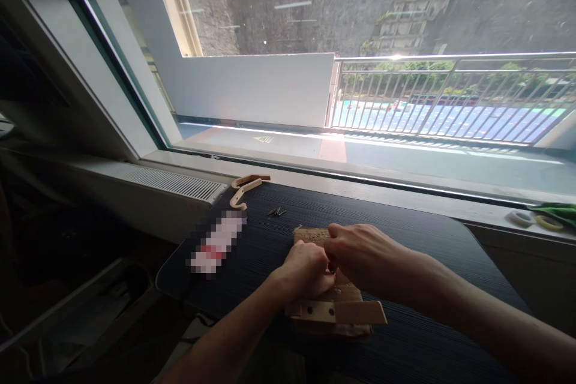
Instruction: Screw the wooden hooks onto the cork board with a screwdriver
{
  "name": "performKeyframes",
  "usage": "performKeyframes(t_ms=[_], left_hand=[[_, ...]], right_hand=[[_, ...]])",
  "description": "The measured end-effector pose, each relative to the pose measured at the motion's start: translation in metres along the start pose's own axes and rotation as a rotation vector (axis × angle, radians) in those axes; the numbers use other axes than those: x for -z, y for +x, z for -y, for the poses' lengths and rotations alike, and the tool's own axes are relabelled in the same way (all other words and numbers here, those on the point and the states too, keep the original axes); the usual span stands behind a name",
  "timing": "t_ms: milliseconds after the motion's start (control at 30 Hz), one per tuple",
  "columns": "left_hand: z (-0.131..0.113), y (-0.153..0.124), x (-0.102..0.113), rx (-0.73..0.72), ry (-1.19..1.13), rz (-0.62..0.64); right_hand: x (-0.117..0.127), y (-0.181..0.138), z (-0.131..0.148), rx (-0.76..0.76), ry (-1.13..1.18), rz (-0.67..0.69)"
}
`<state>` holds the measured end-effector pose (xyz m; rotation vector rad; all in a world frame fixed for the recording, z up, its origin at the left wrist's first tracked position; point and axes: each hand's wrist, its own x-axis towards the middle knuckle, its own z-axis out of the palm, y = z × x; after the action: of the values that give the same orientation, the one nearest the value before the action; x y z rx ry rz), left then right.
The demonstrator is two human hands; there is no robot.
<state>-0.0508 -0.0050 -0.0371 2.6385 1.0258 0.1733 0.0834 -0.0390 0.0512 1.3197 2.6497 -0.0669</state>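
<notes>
My left hand (308, 265) and my right hand (355, 247) meet over a worn tan block (353, 294) on the dark table. The left hand's fingers are curled down against the block. Right beside it, my right hand is closed in a pinch; whatever lies between the fingers is hidden. Across the near end of the block lies a flat wooden piece (360, 312) with two dark holes. Farther off, several screws or nails (276, 212) form a small pile. Two bent wooden hooks (245, 191) rest near the table's far left corner.
The dark tabletop (265, 252) has a rounded edge and meets the window sill (387, 197). A blurred-out pink and white item (218, 245) lies at the left. Tape rolls (521, 218) and a green cloth (558, 213) sit on the sill at the right.
</notes>
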Motion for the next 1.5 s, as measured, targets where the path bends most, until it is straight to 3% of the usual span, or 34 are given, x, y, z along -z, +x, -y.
performKeyframes(t_ms=[200,433,700,933,1267,1500], left_hand=[[-0.003,-0.002,0.004,-0.002,-0.028,0.02],[-0.004,-0.001,0.005,0.016,-0.012,0.03],[-0.006,-0.003,0.008,0.051,-0.012,0.042],[-0.002,-0.002,0.002,0.006,0.001,0.0],[-0.003,-0.003,0.004,0.015,-0.031,0.013],[-0.001,-0.002,0.002,0.009,-0.026,0.006]], right_hand=[[0.012,0.002,0.001,-0.126,-0.012,0.056],[0.015,-0.007,-0.003,-0.008,0.065,0.059],[0.007,0.0,-0.001,-0.071,0.058,0.011],[0.012,-0.013,-0.006,0.019,0.155,0.019],[0.014,-0.004,-0.002,-0.126,0.007,0.02],[0.021,-0.008,-0.002,-0.075,0.038,0.021]])
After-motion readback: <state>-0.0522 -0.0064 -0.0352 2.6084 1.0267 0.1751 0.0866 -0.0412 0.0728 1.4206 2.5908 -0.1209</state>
